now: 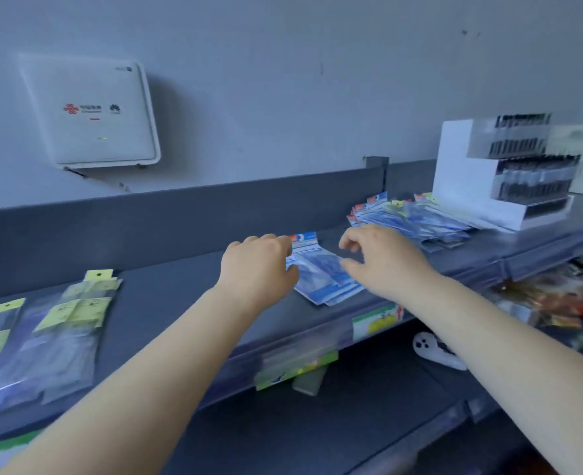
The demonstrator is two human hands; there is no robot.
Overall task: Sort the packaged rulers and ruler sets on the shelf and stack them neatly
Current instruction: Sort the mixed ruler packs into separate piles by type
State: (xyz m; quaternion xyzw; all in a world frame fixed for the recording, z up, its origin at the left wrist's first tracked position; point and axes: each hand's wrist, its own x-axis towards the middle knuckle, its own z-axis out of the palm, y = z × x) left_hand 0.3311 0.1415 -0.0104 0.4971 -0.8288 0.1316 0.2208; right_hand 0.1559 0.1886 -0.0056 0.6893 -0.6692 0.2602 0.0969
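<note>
A small stack of blue packaged ruler sets (pixel 321 272) lies in the middle of the grey shelf (pixel 180 293). My left hand (pixel 261 265) rests on the stack's left edge, its fingers curled over it. My right hand (pixel 382 260) hovers over the stack's right side with loosely curled fingers, thumb near the packet edge, holding nothing that I can see. A loose, fanned pile of blue ruler packets (pixel 410 217) lies further right. At the left sit clear packets with yellow header cards (pixel 57 323).
A white tiered display box of black pens (pixel 509 173) stands at the shelf's right end. A white router (pixel 91 111) hangs on the wall. The shelf has a raised back panel (pixel 180 214). Lower shelves hold a white object (pixel 434 349) and coloured packets (pixel 557 303).
</note>
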